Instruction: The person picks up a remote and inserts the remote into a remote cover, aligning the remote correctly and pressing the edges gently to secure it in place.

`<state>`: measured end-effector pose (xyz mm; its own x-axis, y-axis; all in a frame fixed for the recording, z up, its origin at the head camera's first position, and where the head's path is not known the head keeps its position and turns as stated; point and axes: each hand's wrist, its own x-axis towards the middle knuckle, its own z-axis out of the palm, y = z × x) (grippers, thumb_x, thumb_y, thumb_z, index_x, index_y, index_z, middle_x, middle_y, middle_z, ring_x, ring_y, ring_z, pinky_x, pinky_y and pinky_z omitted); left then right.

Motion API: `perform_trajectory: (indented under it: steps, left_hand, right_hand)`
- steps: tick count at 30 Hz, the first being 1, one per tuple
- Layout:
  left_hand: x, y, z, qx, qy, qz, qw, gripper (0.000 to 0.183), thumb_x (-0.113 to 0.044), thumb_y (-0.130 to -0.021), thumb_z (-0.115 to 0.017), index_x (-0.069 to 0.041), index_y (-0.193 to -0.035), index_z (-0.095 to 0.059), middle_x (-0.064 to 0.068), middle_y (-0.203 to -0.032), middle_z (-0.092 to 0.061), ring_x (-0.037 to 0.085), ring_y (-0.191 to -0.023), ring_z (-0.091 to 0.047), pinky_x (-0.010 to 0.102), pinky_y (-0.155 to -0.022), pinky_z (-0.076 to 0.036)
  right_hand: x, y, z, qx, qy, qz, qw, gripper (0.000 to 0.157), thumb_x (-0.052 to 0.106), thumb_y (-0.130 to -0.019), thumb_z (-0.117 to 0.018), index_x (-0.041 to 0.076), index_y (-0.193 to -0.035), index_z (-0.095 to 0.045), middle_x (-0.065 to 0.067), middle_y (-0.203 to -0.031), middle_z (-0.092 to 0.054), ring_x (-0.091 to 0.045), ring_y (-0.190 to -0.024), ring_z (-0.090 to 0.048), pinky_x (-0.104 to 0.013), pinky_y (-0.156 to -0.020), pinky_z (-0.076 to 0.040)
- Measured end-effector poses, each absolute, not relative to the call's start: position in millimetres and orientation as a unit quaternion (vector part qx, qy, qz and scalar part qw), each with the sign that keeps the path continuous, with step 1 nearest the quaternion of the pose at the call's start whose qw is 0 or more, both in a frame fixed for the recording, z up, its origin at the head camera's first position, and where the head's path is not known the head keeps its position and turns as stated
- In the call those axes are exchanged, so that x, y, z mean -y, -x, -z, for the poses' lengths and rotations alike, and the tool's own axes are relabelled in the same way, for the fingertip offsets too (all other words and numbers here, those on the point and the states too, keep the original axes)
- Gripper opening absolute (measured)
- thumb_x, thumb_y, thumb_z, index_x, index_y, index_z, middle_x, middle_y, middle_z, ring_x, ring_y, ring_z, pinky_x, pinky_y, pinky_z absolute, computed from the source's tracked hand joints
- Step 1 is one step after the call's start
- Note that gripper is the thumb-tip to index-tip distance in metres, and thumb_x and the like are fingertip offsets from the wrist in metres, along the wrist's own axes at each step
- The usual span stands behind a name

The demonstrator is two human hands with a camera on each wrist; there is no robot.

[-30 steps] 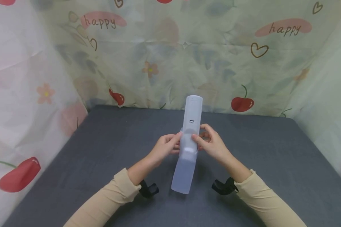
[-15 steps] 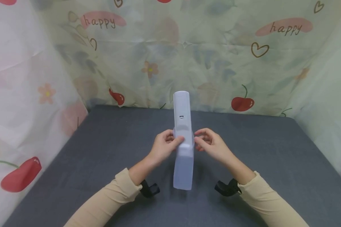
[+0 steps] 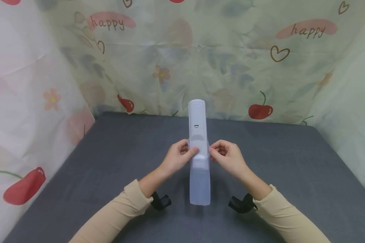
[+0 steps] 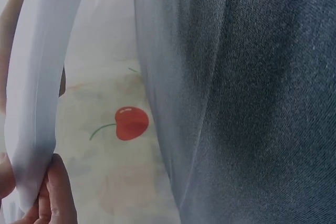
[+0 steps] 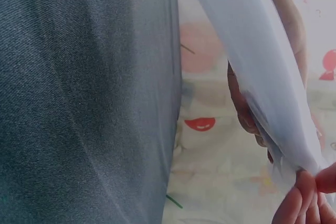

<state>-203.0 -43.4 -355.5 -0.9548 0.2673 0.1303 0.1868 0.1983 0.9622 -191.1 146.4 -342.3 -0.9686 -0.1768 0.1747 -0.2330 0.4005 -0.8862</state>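
A long white plastic device (image 3: 199,184) is held nearly upright above the table, in the middle of the head view. It has a small dark port on its narrow upper part and a wider, smooth lower part. From the left side my left hand (image 3: 177,158) grips it, thumb on the near face and fingers behind. My right hand (image 3: 230,159) pinches its right edge; in the right wrist view a thin translucent piece (image 5: 283,174) shows by those fingertips. The left wrist view shows the device's pale side (image 4: 39,77). Its far side is hidden in the head view.
A dark grey cloth covers the table (image 3: 134,141). Behind it hangs a printed curtain (image 3: 170,67) with cherries and hearts, and similar sheets close both sides. Black straps with stubby mounts (image 3: 241,204) sit at both wrists.
The device has swung from a slant to nearly upright and shifted slightly left overall. My left thumb has moved onto its near face. My right hand left the near face and now pinches the right edge.
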Motion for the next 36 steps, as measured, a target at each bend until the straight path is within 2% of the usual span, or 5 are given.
perform_trajectory:
  steps: [10,17,24,29,36]
  left_hand:
    - [44.1,204.0,356.1,-0.788,-0.188,-0.584,0.05,0.033,-0.017,-0.092,-0.059,0.004,-0.117,-0.055,0.023,-0.101,-0.068,0.009,-0.072,-0.061,0.028,-0.064,-0.053]
    - [43.2,202.4,356.8,-0.797,-0.195,-0.57,0.043,0.034,-0.017,-0.092,-0.059,0.003,-0.119,-0.055,0.022,-0.098,-0.068,0.007,-0.067,-0.057,0.02,-0.058,-0.045]
    - [43.6,198.1,358.6,-0.814,-0.194,-0.547,0.01,0.03,-0.018,-0.089,-0.063,0.001,-0.111,-0.059,0.018,-0.085,-0.067,0.007,-0.06,-0.051,0.02,-0.054,-0.043]
    - [42.3,195.9,359.1,-0.824,-0.187,-0.534,-0.018,0.025,-0.018,-0.087,-0.066,0.0,-0.103,-0.061,0.015,-0.077,-0.063,0.007,-0.058,-0.049,0.019,-0.052,-0.041]
    - [38.2,196.3,361.9,-0.828,-0.181,-0.531,-0.014,0.022,-0.021,-0.086,-0.067,-0.002,-0.097,-0.061,0.012,-0.077,-0.062,0.007,-0.061,-0.054,0.018,-0.054,-0.044]
  right_hand:
    - [-142.0,191.9,342.7,0.837,-0.092,-0.537,0.053,0.011,0.004,-0.088,-0.057,-0.006,-0.089,-0.062,-0.005,-0.066,-0.06,-0.005,-0.058,-0.056,-0.02,-0.058,-0.048]
    - [-140.5,194.0,343.8,0.839,-0.083,-0.534,0.055,0.013,0.005,-0.09,-0.055,-0.005,-0.089,-0.063,-0.004,-0.066,-0.059,-0.01,-0.06,-0.056,-0.021,-0.058,-0.048]
    - [-145.4,193.9,344.8,0.834,-0.133,-0.535,0.0,0.013,0.004,-0.094,-0.05,-0.006,-0.099,-0.056,-0.017,-0.087,-0.061,-0.013,-0.073,-0.06,-0.025,-0.069,-0.054]
    - [-147.1,192.6,342.2,0.828,-0.131,-0.544,-0.038,0.023,0.01,-0.096,-0.05,-0.007,-0.111,-0.052,-0.023,-0.103,-0.059,-0.017,-0.087,-0.065,-0.032,-0.076,-0.056]
    - [-144.0,195.8,338.7,0.821,-0.11,-0.559,-0.035,0.043,0.027,-0.094,-0.056,0.002,-0.124,-0.039,-0.024,-0.095,-0.063,-0.024,-0.083,-0.069,-0.036,-0.071,-0.057]
